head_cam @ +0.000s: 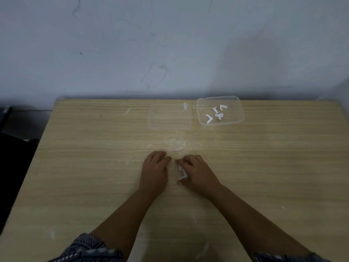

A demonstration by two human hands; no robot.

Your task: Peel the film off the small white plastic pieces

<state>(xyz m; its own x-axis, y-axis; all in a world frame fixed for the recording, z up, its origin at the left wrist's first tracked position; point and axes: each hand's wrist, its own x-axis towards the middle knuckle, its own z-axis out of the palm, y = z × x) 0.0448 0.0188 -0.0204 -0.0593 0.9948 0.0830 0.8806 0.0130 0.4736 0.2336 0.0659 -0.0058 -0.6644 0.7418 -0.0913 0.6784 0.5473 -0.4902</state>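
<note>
Mid-task by my read: several small white plastic pieces [215,112] sit in the clear plastic tub [239,118] at the far side of the pale wood bench [94,167], with a scatter of thin film scraps [177,145] just ahead of the hands. Right hand [196,172] has fingers curled on one white angled piece [182,172] low over the bench; left hand [154,170] is beside it, fingertips bent toward the piece, grip unclear
</note>
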